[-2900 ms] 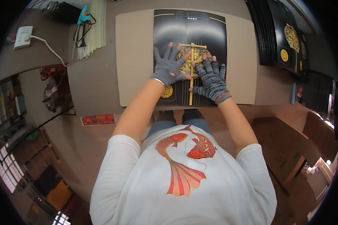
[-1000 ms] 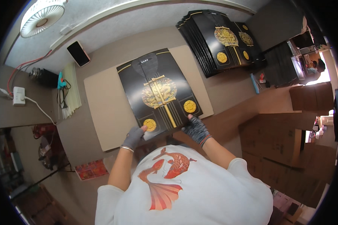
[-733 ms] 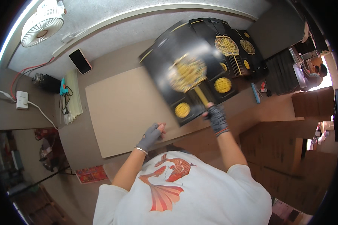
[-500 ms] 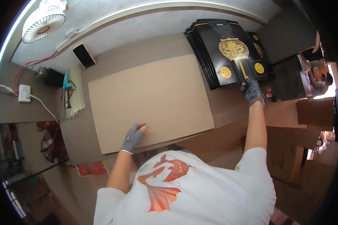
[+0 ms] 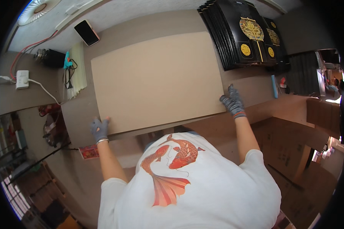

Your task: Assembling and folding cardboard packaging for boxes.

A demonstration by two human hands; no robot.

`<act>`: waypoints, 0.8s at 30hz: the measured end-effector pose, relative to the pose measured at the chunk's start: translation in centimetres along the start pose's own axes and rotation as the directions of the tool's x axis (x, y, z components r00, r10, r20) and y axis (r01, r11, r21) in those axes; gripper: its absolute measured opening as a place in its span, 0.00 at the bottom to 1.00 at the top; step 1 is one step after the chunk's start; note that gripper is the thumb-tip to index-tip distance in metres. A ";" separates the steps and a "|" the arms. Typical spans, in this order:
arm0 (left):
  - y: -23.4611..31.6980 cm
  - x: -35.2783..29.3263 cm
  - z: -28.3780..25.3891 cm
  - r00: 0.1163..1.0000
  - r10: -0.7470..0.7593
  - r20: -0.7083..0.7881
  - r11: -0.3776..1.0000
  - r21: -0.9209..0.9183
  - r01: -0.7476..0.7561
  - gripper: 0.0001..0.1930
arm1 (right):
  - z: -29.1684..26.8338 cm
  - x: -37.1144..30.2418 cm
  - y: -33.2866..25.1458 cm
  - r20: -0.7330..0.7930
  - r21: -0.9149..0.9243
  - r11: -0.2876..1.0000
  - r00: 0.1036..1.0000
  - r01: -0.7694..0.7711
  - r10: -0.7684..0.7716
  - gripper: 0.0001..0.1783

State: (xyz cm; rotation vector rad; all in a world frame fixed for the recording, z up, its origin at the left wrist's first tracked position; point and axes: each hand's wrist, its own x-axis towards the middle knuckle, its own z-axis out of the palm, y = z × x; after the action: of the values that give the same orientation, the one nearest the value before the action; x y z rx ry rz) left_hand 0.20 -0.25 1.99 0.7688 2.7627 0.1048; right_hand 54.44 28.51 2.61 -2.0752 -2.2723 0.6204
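Note:
A large tan cardboard sheet (image 5: 156, 80) lies flat on the grey-brown table (image 5: 141, 26) in front of me. My left hand (image 5: 100, 129), in a grey fingerless glove, rests at the sheet's near left corner, thumb at the edge and fingers apart. At the near right corner is my right hand (image 5: 233, 102) in a darker striped glove, its thumb by the edge and its fingers spread on the table side. Neither hand has anything gripped in it. Beyond my right hand stands a pile of black printed sheets (image 5: 252, 45) with gold medallions.
On the left lie a phone (image 5: 86, 33), a teal glue gun (image 5: 68, 61) on pale glue sticks (image 5: 78, 70), a dark cylindrical device (image 5: 51, 58) and a white power strip (image 5: 22, 79). A blue strip (image 5: 274, 86) lies right of my right hand. Cardboard boxes (image 5: 290, 149) stand lower right.
My right hand has come back from the black sheets to the cardboard's near right corner. My left hand has moved left to its near left corner. The whole view has shifted.

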 end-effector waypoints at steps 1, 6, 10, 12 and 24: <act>-0.2 0.0 0.1 1.000 0.000 0.000 1.000 0.001 0.000 0.43 | 0.4 -0.7 -1.0 0.001 0.001 1.000 1.000 0.000 0.000 0.46; -1.3 -0.2 0.8 0.998 0.043 0.053 0.930 -0.368 -0.020 0.39 | -0.7 -1.7 -3.1 0.222 0.069 0.994 0.972 -0.090 0.072 0.57; 1.5 -1.4 -2.3 0.994 0.102 -0.039 0.966 -0.235 -0.108 0.36 | 0.1 -2.2 -0.7 0.170 0.130 0.987 0.978 0.099 -0.120 0.62; 2.4 -1.6 -4.9 0.998 0.000 0.067 0.903 -0.428 0.029 0.31 | -2.2 -4.2 -3.0 0.281 -0.156 0.944 0.929 0.292 -0.241 0.65; -3.9 3.5 -4.2 0.841 0.222 0.493 0.605 -0.746 0.278 0.21 | -8.2 -3.5 -2.9 0.207 0.968 -0.013 0.832 -0.249 -0.515 0.49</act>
State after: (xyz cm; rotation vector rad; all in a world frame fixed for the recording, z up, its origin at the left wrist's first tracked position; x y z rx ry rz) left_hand -5.82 -1.77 4.64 0.3862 1.8399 0.9119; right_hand 54.23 27.37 11.87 -0.7995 -1.0623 2.1790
